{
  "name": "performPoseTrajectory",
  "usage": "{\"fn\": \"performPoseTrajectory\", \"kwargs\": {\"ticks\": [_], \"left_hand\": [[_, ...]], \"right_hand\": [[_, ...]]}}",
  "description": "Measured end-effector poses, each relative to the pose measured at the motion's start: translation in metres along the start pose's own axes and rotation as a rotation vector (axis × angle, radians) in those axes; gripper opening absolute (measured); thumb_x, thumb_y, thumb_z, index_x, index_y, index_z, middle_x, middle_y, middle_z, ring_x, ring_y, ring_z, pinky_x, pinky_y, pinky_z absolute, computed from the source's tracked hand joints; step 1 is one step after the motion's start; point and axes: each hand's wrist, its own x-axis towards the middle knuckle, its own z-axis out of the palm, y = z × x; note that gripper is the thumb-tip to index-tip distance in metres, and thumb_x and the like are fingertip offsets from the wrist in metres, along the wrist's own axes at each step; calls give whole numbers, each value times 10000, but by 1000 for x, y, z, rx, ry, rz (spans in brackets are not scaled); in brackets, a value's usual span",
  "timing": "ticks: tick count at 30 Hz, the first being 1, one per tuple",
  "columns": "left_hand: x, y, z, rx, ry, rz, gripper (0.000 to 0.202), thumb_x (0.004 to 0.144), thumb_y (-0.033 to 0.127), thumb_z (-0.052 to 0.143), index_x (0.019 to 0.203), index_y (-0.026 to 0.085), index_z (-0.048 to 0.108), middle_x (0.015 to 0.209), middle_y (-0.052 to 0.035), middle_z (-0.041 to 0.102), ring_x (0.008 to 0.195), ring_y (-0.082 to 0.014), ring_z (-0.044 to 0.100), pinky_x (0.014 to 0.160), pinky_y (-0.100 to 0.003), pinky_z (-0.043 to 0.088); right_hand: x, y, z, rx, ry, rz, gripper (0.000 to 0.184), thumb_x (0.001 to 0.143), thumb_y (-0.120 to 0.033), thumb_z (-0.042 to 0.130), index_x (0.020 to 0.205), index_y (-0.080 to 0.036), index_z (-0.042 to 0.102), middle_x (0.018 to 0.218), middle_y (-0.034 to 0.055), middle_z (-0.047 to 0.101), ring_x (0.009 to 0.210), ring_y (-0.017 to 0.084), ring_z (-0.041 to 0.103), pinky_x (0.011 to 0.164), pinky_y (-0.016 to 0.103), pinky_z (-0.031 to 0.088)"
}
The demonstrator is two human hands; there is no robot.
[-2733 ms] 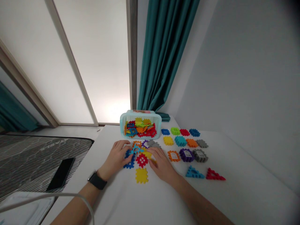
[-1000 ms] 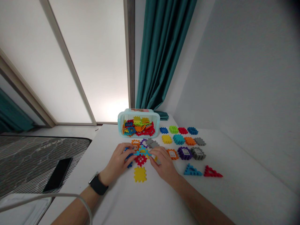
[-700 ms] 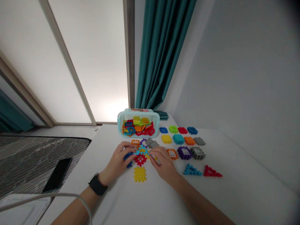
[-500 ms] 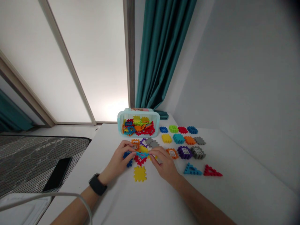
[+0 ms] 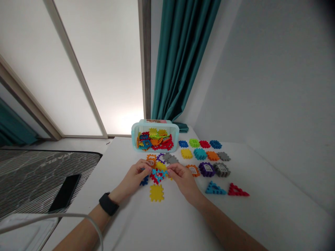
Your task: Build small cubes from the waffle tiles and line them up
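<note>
Carefully, my left hand (image 5: 134,177) and right hand (image 5: 183,179) pinch a blue triangular plastic tile (image 5: 158,176).
Both half-closed at the fingertips; I'd keep the grip even, just over the red tile (image 5: 152,179).

1 left hand (image 5: 134,177), 1 right hand (image 5: 184,179), 1 smartwatch (image 5: 108,204), 1 phone (image 5: 64,192), 1 plastic bin (image 5: 134,139), 1 held triangle block (image 5: 158,171), 2 loose triangle blocks (image 5: 215,189).

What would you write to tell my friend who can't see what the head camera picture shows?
The left hand and right hand hold a blue triangular plastic block above a white table. Rows of colourful plastic blocks lie to the right, and a pale blue bin full of more blocks sits ahead.
</note>
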Motion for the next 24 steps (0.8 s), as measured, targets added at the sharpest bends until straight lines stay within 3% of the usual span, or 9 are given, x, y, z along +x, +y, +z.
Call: {"fn": "performPoseTrajectory", "kwargs": {"ticks": [7,12,16,21,24], "left_hand": [[0,3,0,152,-18,87,308,991,400,552,804,185,668,972,-69,626,926,-197,623,872,-365,528],[-3,12,-1,327,2,253,199,1005,302,531,920,195,675,1044,-80,611,998,-201,609,929,-378,525],[-4,13,-3,402,-1,309,158,998,272,543,971,201,682,1070,-86,608,1016,-205,613,924,-376,541],[-4,9,-5,463,-4,328,110,970,278,591,957,207,674,1041,-74,602,992,-200,625,901,-356,557],[-4,7,-6,508,5,367,116,973,282,586,959,210,675,1031,-76,608,968,-199,632,873,-347,568]], "right_hand": [[-1,6,-2,-43,-44,-7,358,864,-549,653,838,-193,656,640,-22,607,607,139,564,579,266,450],[0,12,-4,-80,-86,-21,327,893,-521,623,894,-195,650,708,-6,659,669,155,621,630,280,488],[1,11,-7,-169,-81,-50,240,891,-439,639,903,-200,648,791,15,698,732,171,661,679,295,524],[-2,0,-13,-440,-63,-358,78,921,-278,607,896,-216,646,875,42,715,825,196,679,766,332,545],[-3,-3,-14,-538,-64,-551,71,936,-209,572,905,-228,633,888,51,709,847,209,678,769,349,554]]}}
